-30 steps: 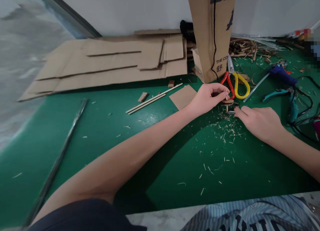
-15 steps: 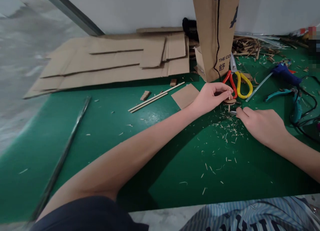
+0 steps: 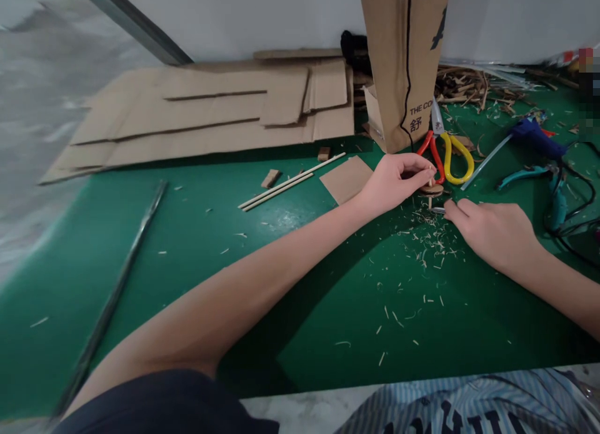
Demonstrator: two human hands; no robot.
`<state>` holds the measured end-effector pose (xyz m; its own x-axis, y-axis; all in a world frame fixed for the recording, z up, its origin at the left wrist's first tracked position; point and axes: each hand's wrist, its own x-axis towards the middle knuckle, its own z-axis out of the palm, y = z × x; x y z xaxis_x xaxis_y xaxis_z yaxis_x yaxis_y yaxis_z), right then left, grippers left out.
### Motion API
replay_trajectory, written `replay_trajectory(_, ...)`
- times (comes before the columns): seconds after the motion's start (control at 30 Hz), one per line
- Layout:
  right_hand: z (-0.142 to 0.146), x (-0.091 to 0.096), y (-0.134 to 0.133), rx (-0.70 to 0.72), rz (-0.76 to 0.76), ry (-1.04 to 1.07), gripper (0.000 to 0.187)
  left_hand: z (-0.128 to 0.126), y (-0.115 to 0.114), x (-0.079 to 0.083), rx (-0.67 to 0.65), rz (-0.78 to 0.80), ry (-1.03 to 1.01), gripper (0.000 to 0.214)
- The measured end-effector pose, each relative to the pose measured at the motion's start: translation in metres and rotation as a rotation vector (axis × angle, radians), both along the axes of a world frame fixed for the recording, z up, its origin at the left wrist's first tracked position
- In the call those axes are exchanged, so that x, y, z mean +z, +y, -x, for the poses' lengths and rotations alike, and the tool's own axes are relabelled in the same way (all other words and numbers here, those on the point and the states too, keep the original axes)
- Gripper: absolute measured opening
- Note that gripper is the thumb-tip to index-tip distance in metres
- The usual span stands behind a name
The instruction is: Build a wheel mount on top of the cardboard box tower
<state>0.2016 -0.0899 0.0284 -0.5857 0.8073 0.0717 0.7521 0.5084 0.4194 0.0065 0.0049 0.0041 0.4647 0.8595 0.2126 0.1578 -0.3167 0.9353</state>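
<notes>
My left hand is closed, fingertips pinching a thin wooden stick that stands upright through a small round cardboard disc. The disc sits just under those fingers, and the stick's lower end pokes out below it. Closed too, my right hand grips a small metal blade, its tip at the lower end of the stick. The blade's handle is hidden in my fingers. Pale wood shavings lie scattered on the green table beneath both hands.
Behind my hands stand a tall cardboard box and scissors with red and yellow handles. To the right lie a blue glue gun and teal pliers. Leftward are thin sticks, a cardboard square and stacked cardboard sheets.
Both hands keep almost the same place and grip, with the blade still at the stick's lower end. The view has shifted very slightly.
</notes>
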Motion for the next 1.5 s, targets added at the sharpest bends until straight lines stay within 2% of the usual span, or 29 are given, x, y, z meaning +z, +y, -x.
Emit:
replay_trajectory(0.23,-0.008,-0.004,0.01,-0.004,-0.085,0.034,0.039,-0.001,0.0,-0.001,0.022,-0.024,0.013,0.011)
replay_trajectory(0.53,-0.012,-0.008,0.009,0.01,0.015,0.047,0.033,-0.001,0.002,-0.004,0.001,-0.045,0.019,0.013)
replay_trajectory(0.8,-0.014,-0.009,0.014,0.038,-0.134,0.065,0.034,-0.001,0.0,-0.001,0.008,-0.062,0.025,0.013)
replay_trajectory(1.27,-0.011,-0.004,0.01,0.009,0.067,0.037,0.029,-0.001,0.001,-0.004,0.023,-0.065,0.051,0.012)
replay_trajectory(1.5,-0.016,-0.007,0.014,0.062,-0.096,0.046,0.031,-0.002,-0.001,0.002,0.014,-0.023,0.027,0.012)
